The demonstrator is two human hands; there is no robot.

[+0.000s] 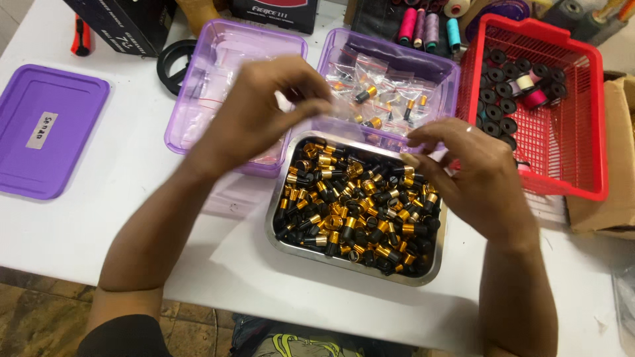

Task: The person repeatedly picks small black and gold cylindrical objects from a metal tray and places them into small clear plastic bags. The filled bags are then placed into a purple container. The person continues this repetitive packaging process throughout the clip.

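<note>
Far left edge of the table (132, 172): purple lid (49, 129) lying flat, white label on it. Next along, an open purple box (228, 79) with clear little bags inside, then a second purple box (390, 86) toward the back edge, stuffed with bags already holding a few black-and-gold caps. Front and centre, near the front edge: steel tray (281, 228) heaped with loose caps (357, 205), black and gold mixed. Left hand (261, 109) up over the gap between first box and tray, fingers bunched in a pinch on what looks like a clear bag, hard to make out. Right hand (473, 175) hovering over the tray's right rim, fingers curled and half closed; can't tell if a cap is in there. Red basket (582, 132) at the right edge with black spools, a white and a pink one too. Looks like the bagging step: bag being opened, caps not in yet. Next move probably calls for holding the bag mouth open and picking a small count from the heap without spilling.
</note>
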